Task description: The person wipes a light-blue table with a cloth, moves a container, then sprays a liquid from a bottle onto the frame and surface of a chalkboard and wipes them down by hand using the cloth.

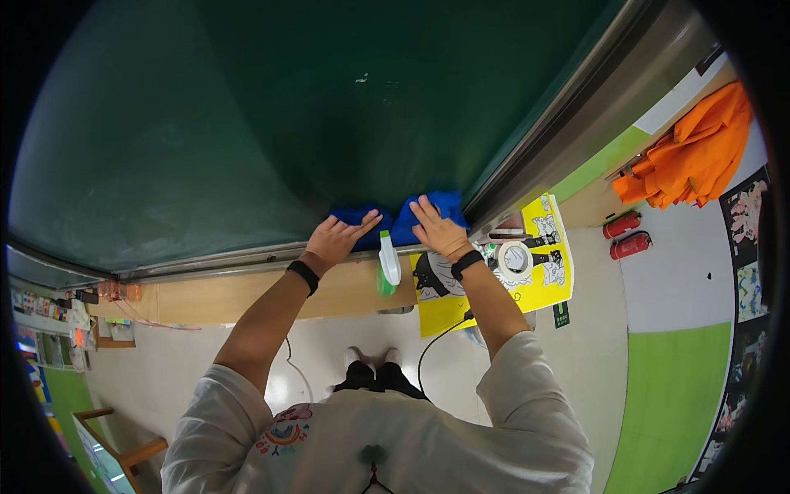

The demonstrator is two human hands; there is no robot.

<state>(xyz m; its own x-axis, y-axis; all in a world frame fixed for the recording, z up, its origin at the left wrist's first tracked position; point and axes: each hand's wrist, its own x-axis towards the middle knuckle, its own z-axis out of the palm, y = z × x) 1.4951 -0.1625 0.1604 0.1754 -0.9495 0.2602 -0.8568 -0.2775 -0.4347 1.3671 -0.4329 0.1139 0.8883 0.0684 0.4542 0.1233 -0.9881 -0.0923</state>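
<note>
A bright blue cloth [436,216] lies bunched against the lower edge of a dark green chalkboard [296,123], near its right corner. With fingers spread, my right hand [440,228] presses the cloth to the board. My left hand [339,236] holds down the darker left portion of blue cloth [361,217], its fingers partly bent. Whether this is one cloth or two, I cannot tell. Between my wrists, a spray bottle [389,265] with a white and green head and green body stands just in front of the board's metal rail [216,264]. A few whitish marks [361,78] show higher on the board.
A yellow illustrated sheet [444,315] sits at the right under a roll of tape [515,260] and other small items. A wooden ledge [247,299] runs below the rail. Cables hang near my legs. Two fire extinguishers [631,245] and orange fabric [697,148] are farther right.
</note>
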